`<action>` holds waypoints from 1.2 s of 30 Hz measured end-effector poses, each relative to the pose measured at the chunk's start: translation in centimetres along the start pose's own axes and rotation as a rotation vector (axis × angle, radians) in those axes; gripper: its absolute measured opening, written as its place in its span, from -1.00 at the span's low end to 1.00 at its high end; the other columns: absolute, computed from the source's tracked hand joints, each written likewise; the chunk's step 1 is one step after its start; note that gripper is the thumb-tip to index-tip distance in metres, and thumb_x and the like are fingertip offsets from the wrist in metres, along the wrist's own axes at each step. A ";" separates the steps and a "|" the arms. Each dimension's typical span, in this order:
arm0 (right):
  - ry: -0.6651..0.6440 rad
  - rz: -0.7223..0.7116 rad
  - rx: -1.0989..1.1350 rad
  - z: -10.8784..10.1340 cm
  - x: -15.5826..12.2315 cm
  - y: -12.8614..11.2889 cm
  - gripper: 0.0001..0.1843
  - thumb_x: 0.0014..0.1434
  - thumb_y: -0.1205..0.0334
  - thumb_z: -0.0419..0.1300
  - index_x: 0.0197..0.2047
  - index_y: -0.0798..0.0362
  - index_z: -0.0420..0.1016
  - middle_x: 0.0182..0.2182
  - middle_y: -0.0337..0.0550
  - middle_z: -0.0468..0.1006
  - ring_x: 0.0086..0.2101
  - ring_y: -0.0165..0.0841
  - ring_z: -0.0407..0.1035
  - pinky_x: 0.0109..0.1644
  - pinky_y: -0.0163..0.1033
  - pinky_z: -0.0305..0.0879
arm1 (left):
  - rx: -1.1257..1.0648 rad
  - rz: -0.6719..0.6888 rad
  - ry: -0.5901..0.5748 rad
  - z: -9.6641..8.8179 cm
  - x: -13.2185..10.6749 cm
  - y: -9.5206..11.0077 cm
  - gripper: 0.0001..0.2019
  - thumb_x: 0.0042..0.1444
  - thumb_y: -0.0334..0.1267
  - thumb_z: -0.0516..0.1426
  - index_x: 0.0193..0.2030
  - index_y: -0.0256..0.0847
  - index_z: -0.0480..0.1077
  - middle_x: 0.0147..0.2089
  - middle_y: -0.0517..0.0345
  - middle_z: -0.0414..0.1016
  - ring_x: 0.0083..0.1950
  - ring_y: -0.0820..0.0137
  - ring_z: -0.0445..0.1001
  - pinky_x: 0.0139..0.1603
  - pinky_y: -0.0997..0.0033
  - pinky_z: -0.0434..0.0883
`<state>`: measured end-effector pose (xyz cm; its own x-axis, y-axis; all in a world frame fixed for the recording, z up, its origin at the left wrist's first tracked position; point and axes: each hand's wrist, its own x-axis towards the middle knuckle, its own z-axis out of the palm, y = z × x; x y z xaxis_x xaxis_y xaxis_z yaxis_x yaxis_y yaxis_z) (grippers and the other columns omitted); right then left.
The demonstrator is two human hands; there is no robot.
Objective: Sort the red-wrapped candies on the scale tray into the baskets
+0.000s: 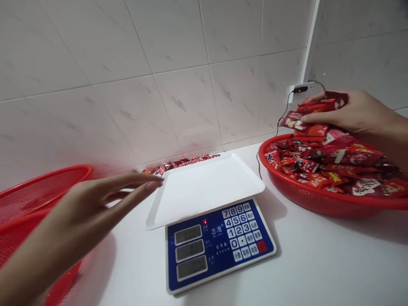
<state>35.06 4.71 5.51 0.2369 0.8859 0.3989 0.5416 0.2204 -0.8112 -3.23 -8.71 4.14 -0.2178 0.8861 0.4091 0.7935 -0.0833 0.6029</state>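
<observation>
My right hand [360,112] is closed round several red wrapped snack packets [314,119], lifted over the near-full red basket on the right. That basket [306,204] is heaped with similar red packets [344,170]. My left hand [108,197] has its fingers stretched out, their tips beside the left edge of a white tray [207,187]. I see nothing between those fingers. The tray sits on a blue-faced digital scale [219,246] and bears nothing. Zeros show faintly on the scale's displays, and a small red light glows.
Red perforated baskets [41,187] stand at the left, partly behind my left arm. A row of red packets [183,162] lies along the tiled wall behind the tray. A power strip [302,90] with a black cable [281,117] is at the wall on the right.
</observation>
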 end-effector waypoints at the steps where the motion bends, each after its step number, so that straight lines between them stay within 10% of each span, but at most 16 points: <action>1: -0.056 -0.032 0.106 0.9 -0.6 -1.1 -0.59 -0.01 0.37 0.37 -0.04 0.15 0.53 -0.16 0.00 0.61 -0.23 -0.33 0.48 -0.01 -0.19 0.35 | 0.029 0.068 -0.051 0.9 0.4 0.9 -0.62 -0.17 0.20 0.29 -0.28 0.05 0.62 -0.21 0.24 0.66 -0.15 0.17 0.59 -0.11 0.22 0.54; 7: -0.644 -0.121 0.696 9.5 -3.3 -4.4 -0.55 -0.10 0.38 0.41 -0.10 0.09 0.46 -0.24 -0.15 0.62 -0.23 -0.30 0.53 -0.02 -0.18 0.46 | -0.288 0.179 -0.209 7.4 4.3 3.6 -0.52 0.08 0.12 0.21 0.06 -0.11 0.46 0.00 0.02 0.58 0.00 0.22 0.54 -0.04 0.27 0.51; 13: -0.811 -0.038 0.857 15.4 -4.0 -3.0 -0.65 -0.09 0.41 0.38 -0.20 0.10 0.45 -0.35 -0.21 0.59 -0.33 -0.36 0.50 -0.08 -0.18 0.46 | -0.635 0.019 -0.254 10.6 6.7 1.2 -0.54 -0.16 0.02 0.39 -0.34 -0.24 0.30 -0.33 0.08 0.55 -0.27 0.29 0.57 -0.21 0.28 0.50; 20: -0.563 0.155 0.853 15.0 -2.5 -1.1 -0.62 -0.20 0.44 0.44 -0.26 0.08 0.50 -0.39 -0.22 0.59 -0.39 -0.39 0.48 -0.17 -0.24 0.46 | -0.302 0.004 -0.340 9.3 7.0 -1.2 -0.67 -0.02 -0.03 0.26 -0.27 -0.20 0.31 -0.40 0.11 0.56 -0.41 0.36 0.48 -0.39 0.39 0.37; 25: -0.620 0.143 0.953 13.4 -2.4 -1.3 -0.70 -0.18 0.40 0.45 -0.32 0.06 0.54 -0.39 -0.22 0.60 -0.40 -0.36 0.49 -0.25 -0.23 0.48 | 0.001 0.069 -0.457 9.7 7.6 -2.5 -0.73 0.02 -0.04 0.19 -0.30 -0.21 0.44 -0.42 0.12 0.51 -0.38 0.32 0.45 -0.42 0.40 0.29; 36: -0.724 0.078 0.956 12.9 -3.4 -2.4 -0.62 -0.14 0.42 0.45 -0.22 0.08 0.50 -0.33 -0.18 0.62 -0.33 -0.37 0.52 -0.18 -0.27 0.48 | 0.202 0.090 -0.257 9.9 7.0 -2.1 -0.70 -0.04 -0.11 0.26 -0.17 -0.18 0.48 -0.16 0.00 0.58 -0.16 0.16 0.51 -0.22 0.28 0.35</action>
<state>22.56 6.42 0.59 -0.4313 0.8669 0.2499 -0.3441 0.0980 -0.9338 -0.75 2.23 -1.04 -0.0113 0.9675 0.2527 0.9050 -0.0976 0.4141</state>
